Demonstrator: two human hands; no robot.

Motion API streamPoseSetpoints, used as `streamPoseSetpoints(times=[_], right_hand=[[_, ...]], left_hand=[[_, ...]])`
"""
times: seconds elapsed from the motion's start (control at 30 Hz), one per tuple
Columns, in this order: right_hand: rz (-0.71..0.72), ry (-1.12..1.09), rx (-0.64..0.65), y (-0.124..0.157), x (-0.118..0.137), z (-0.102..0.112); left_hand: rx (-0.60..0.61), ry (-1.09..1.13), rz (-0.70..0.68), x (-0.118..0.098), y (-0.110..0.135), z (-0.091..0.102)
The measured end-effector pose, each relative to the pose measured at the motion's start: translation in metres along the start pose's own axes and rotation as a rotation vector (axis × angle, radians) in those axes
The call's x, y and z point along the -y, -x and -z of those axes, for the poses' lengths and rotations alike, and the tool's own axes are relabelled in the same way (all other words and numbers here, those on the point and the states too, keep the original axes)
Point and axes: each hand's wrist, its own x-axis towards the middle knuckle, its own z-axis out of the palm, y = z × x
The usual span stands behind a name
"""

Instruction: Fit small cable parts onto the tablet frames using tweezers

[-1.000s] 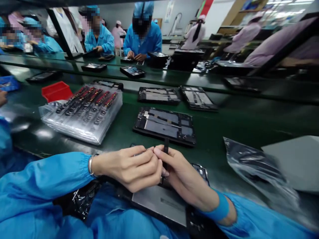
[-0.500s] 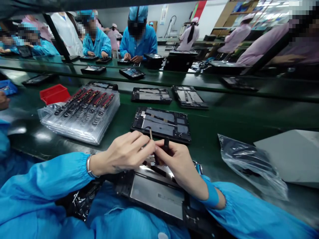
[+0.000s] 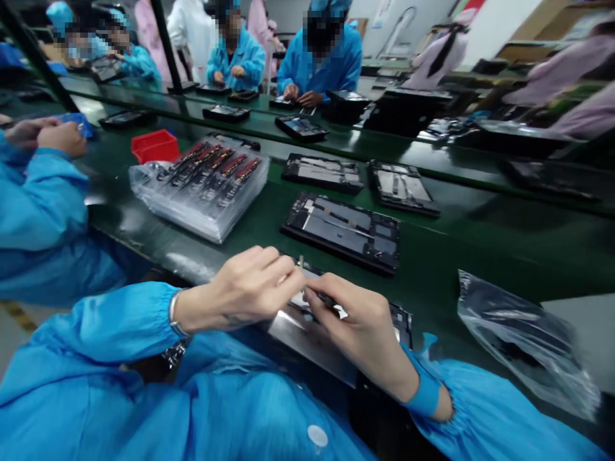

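Note:
My left hand (image 3: 252, 285) is closed in a pinch, and a small pale strip (image 3: 301, 261) stands up at its fingertips. My right hand (image 3: 358, 323) pinches close against the left fingertips; dark material shows under its fingers, too covered to name. Both hands are above an opened tablet (image 3: 310, 342) with a silvery metal plate, tilted at the bench edge against my body. The fingers hide much of the tablet's far part. Just beyond my hands, another opened tablet (image 3: 343, 234) lies on the green bench.
Stacked clear plastic trays (image 3: 206, 205) hold several circuit boards, with a red bin (image 3: 154, 147) behind. Two more opened tablets (image 3: 323, 171) lie further back. A clear plastic bag (image 3: 523, 339) is at the right. A co-worker's hands (image 3: 50, 136) are at the left.
The view has swung left, so the bench things appear further right. The black piece that stuck up from my right fingers no longer shows there. My hands remain together over the tablet.

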Motion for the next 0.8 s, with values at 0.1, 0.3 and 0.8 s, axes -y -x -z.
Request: streamPoseSetpoints(times=[0.1, 0.3, 0.8], right_hand=[[-0.149, -0.092, 0.093, 0.001, 0.001, 0.002], [-0.501, -0.272, 0.197, -0.006, -0.001, 0.005], [-0.607, -0.279, 0.25, -0.002, -0.004, 0.001]], left_hand=[[0.106, -0.026, 0.336, 0.013, 0.058, 0.03], [0.922, 0.027, 1.151, 0.007, 0.218, 0.035], [1.233, 0.437, 1.402, -0.011, 0.359, -0.056]])
